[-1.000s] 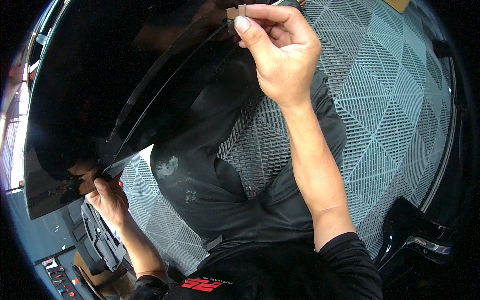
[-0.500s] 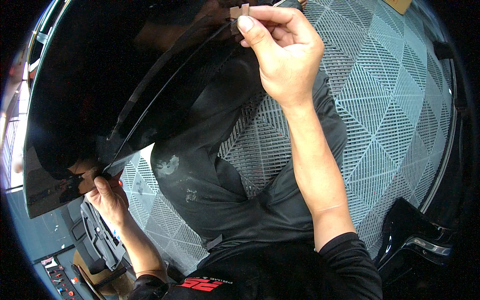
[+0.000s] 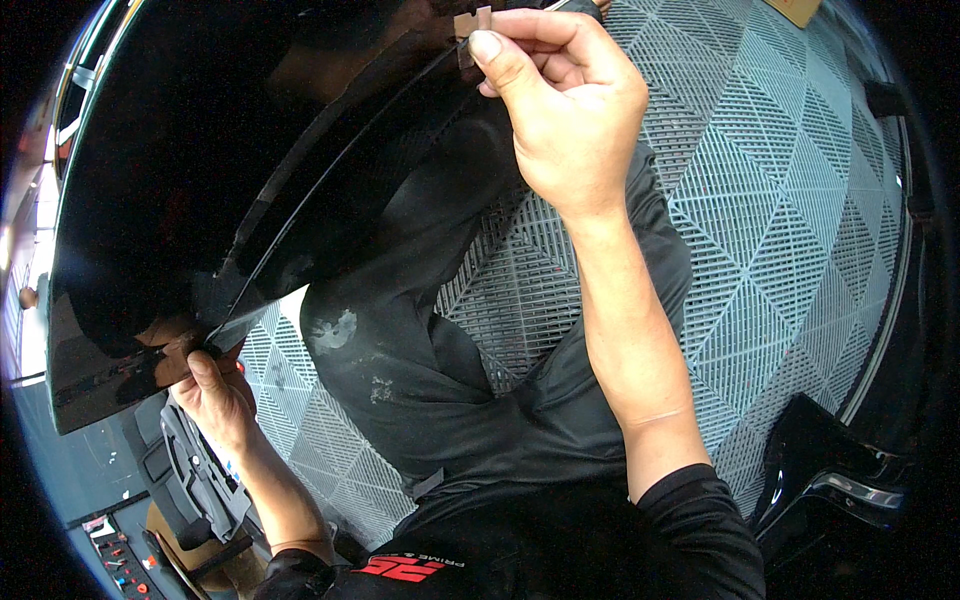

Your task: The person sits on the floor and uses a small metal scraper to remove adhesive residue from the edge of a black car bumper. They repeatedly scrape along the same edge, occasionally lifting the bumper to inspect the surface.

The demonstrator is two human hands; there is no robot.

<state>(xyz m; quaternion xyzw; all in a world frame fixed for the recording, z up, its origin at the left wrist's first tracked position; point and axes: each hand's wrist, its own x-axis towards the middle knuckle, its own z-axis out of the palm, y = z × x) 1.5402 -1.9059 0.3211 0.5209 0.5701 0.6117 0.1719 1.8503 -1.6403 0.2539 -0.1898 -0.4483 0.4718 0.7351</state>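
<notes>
A glossy black curved panel (image 3: 150, 180), like a car body part, fills the upper left. A thin dark strip (image 3: 340, 162) runs along it in a long bow from one of my hands to the other. My right hand (image 3: 580, 100) pinches the strip's upper end between thumb and fingers, where a small brownish tab (image 3: 466, 26) sticks out. Down at the panel's lower edge, my left hand (image 3: 217, 395) is closed with the thumb on top, at the strip's other end. Its fingers are partly hidden behind the edge.
Grey grid floor tiles (image 3: 770, 220) spread below and to the right. My bent legs in dark trousers (image 3: 400, 360) are close beneath the panel. A black shiny part with a silver trim (image 3: 850, 495) stands at the lower right. Lower left are a grey plastic piece (image 3: 195, 460) and a tool board (image 3: 120, 565).
My right hand has shifted very slightly left with the brownish tab and the strip's end. My left hand has barely moved.
</notes>
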